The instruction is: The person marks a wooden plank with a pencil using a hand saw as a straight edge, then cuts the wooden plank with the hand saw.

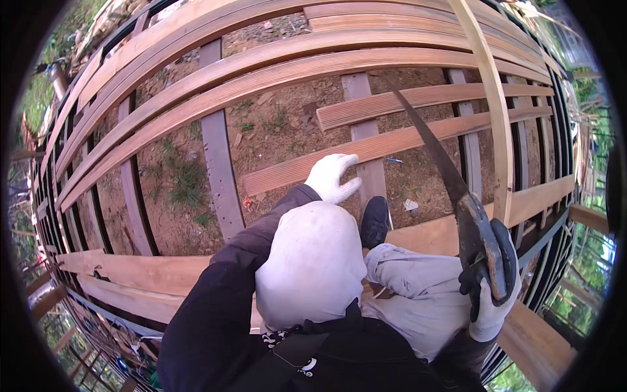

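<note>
Gloved fingers of the right hand (pixel 491 297) were wrapped round the worn handle (pixel 488 238) of a handsaw (pixel 449 179), at about four o'clock in the view, its dark blade tapering to a tip at one o'clock. Those of the left hand (pixel 331 178) were parted, thumb away from the rest, near the centre, over a ribbed board (pixel 392 143); whether they touched it I could not tell. The saw looked fairly light, its blade thin enough to flex sideways and its edge probably sharp, so the handle seemed the only sound hold. The board, running from about nine o'clock to past two, looked stiff and heavier, its grooves likely giving gloves some bite; gripping across both edges, clear of the blade, seemed surest.
</note>
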### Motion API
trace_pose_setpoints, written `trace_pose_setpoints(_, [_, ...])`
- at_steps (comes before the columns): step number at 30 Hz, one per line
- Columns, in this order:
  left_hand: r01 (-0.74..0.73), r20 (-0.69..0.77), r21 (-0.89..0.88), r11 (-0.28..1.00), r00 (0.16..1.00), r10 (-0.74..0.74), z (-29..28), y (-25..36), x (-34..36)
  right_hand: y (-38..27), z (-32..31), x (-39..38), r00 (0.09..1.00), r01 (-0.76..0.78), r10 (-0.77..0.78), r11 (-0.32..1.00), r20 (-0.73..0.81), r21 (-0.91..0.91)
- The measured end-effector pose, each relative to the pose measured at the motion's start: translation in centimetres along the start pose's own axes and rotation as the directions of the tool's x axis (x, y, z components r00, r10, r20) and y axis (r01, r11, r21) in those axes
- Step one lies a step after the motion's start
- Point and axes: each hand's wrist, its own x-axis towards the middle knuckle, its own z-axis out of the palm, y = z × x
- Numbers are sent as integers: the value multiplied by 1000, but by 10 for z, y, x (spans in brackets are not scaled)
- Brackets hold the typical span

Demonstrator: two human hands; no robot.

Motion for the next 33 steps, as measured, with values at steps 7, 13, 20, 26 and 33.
trace_pose_setpoints(7, [662, -498, -429, 615, 395, -772, -89, -75, -194, 34, -22, -2, 978, 58, -81, 991, -191, -120])
trace_pose_setpoints(13, [601, -78, -775, 199, 220, -972, -70, -89, -154, 18, -20, 13, 998, 64, -64, 995, -7, -82])
trace_pose_setpoints(20, [564, -51, -788, 248, 342, -938, -52, -127, -167, 0, 5, 6, 994, 75, -80, 995, -69, -72])
trace_pose_setpoints(26, [563, 118, -795, 228, 511, -852, 5, -87, -57, -3, -8, 3, 996, -7, 12, 998, -87, 57])
trace_pose_setpoints(33, [547, 289, -795, 262, 722, -629, 69, -60, 26, 0, -28, 1, 998, 13, -3, 985, 62, -175])
